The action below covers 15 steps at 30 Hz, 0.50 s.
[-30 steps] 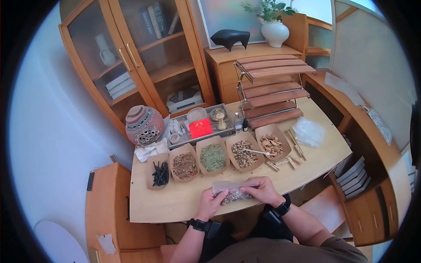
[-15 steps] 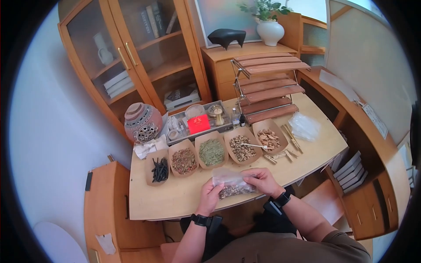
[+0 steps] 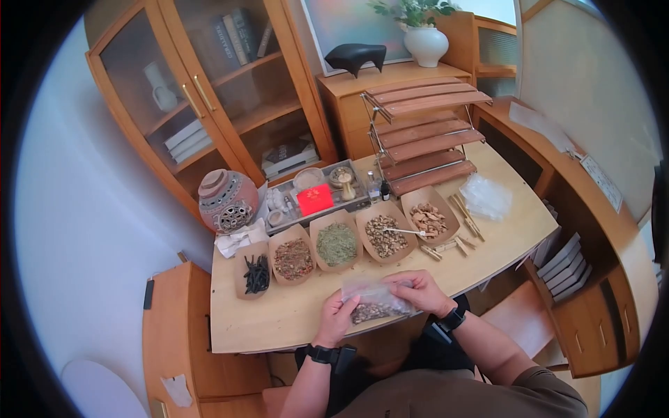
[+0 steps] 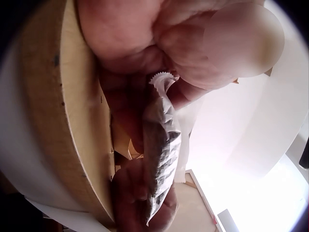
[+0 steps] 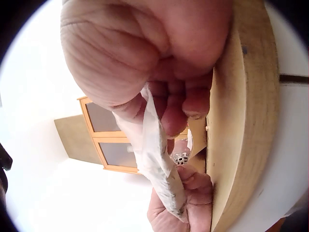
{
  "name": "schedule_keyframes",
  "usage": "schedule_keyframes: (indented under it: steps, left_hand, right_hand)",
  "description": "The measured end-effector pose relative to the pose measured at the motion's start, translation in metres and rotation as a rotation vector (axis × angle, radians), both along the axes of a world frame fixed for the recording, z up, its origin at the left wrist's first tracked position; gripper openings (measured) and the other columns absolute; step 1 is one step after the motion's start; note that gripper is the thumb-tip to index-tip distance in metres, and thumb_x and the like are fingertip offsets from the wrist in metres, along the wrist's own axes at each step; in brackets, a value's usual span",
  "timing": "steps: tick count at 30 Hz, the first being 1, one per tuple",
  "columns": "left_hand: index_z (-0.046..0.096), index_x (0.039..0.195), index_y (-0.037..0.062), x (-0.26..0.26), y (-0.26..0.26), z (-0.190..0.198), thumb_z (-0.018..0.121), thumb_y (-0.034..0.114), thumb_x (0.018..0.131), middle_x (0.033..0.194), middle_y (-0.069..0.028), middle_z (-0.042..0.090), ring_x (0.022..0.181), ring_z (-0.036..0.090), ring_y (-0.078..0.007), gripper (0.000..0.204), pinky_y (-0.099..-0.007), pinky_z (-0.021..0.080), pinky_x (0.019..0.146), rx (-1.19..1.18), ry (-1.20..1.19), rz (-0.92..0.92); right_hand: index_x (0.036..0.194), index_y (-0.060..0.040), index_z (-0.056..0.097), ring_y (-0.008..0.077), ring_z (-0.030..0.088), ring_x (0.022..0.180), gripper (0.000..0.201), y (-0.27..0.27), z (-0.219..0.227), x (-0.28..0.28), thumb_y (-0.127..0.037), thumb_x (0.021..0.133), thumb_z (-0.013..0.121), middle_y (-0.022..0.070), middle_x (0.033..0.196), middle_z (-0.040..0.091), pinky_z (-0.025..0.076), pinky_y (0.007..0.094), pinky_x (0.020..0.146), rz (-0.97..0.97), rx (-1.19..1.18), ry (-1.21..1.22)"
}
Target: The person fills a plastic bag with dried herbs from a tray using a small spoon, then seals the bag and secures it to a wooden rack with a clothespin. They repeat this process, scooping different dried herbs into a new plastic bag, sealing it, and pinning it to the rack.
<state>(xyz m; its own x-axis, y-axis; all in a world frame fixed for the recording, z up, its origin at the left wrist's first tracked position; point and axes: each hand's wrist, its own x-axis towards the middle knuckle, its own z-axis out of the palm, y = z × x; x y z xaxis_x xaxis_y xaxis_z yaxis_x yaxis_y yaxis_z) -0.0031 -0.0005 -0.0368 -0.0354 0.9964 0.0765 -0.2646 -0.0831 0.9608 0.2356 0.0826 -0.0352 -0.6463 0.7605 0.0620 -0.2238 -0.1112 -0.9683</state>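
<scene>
A translucent, serrated-edge pouch [image 3: 376, 308] of chopped dried herbs is held between both hands, low over the table's front edge. My left hand [image 3: 332, 320] pinches its left side, thumb on top. At the upper right, my right hand [image 3: 425, 294] grips the pouch between thumb and curled fingers. In the left wrist view the filled pouch [image 4: 161, 145] is seen edge-on, bulging. From the right wrist, the pouch [image 5: 154, 140] slants down toward the other hand. Nearest behind the hands are dried herbs [image 3: 385, 237] in a paper tray, with a white spoon [image 3: 404, 231] lying across it.
More paper trays hold black strips [image 3: 256, 274], reddish-brown bits [image 3: 293, 260], green herb [image 3: 336, 244] and pale slices [image 3: 427, 221]. Wooden clips [image 3: 463, 244] and clear bags [image 3: 488, 197] lie at right. Behind stand a slatted rack [image 3: 425, 139], grey tray [image 3: 359, 205] and clay jar [image 3: 226, 198].
Both hands keep their hold on the pouch, which now shows more of its face and contents below the fingers. The right hand has risen slightly. The head view has shifted a little.
</scene>
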Motion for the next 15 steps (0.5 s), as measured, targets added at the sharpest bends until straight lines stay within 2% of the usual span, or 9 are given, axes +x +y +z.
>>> schedule_keyframes:
  steps: [4, 6, 10, 13, 15]
  left_hand:
    - [0.074, 0.12, -0.003, -0.014, 0.003, -0.014, 0.064, 0.005, 0.103, 0.12, -0.0115, 0.076, 0.111, 0.071, -0.0182, 0.021, -0.0346, 0.056, 0.097, -0.019, -0.032, -0.025]
    - [0.075, 0.112, -0.0029, -0.023, 0.003, -0.017, 0.059, 0.002, 0.103, 0.106, -0.0087, 0.077, 0.101, 0.07, -0.0148, 0.019, -0.0291, 0.053, 0.095, 0.062, 0.012, -0.121]
    - [0.073, 0.102, -0.0017, -0.014, 0.0, -0.008, 0.056, -0.001, 0.1, 0.098, -0.0061, 0.073, 0.094, 0.067, -0.0138, 0.017, -0.0283, 0.051, 0.091, 0.038, -0.045, -0.033]
    - [0.069, 0.101, 0.0001, -0.009, -0.002, 0.003, 0.057, 0.002, 0.1, 0.094, -0.0042, 0.069, 0.093, 0.064, -0.0129, 0.012, -0.0289, 0.05, 0.089, 0.008, -0.058, 0.046]
    - [0.066, 0.107, 0.0009, -0.011, -0.002, 0.003, 0.057, 0.013, 0.106, 0.1, -0.005, 0.069, 0.096, 0.063, -0.0121, 0.015, -0.0303, 0.05, 0.091, 0.022, -0.205, -0.037]
  right_hand:
    - [0.127, 0.0003, 0.077, 0.0084, 0.07, 0.093, 0.026, 0.002, -0.008, 0.004, 0.0, 0.102, 0.066, 0.0051, 0.112, 0.079, 0.057, 0.0247, 0.083, -0.025, 0.083, -0.014]
    - [0.12, -0.0013, 0.079, 0.0045, 0.065, 0.092, 0.025, 0.004, -0.011, 0.003, 0.002, 0.102, 0.061, -0.0011, 0.108, 0.076, 0.053, 0.0222, 0.083, 0.029, 0.046, -0.051]
    - [0.116, -0.0012, 0.079, 0.0044, 0.064, 0.089, 0.023, 0.003, -0.003, 0.0, 0.003, 0.102, 0.061, -0.0017, 0.105, 0.075, 0.052, 0.0224, 0.081, 0.006, 0.067, 0.072]
    - [0.113, -0.0006, 0.078, 0.0053, 0.065, 0.092, 0.019, -0.001, 0.002, 0.001, 0.002, 0.103, 0.061, -0.0013, 0.104, 0.075, 0.053, 0.0236, 0.083, -0.008, 0.038, 0.046]
    - [0.115, 0.0002, 0.077, 0.0064, 0.065, 0.095, 0.017, -0.003, 0.006, 0.003, -0.001, 0.105, 0.063, 0.0004, 0.104, 0.075, 0.053, 0.0251, 0.087, 0.023, 0.014, 0.044]
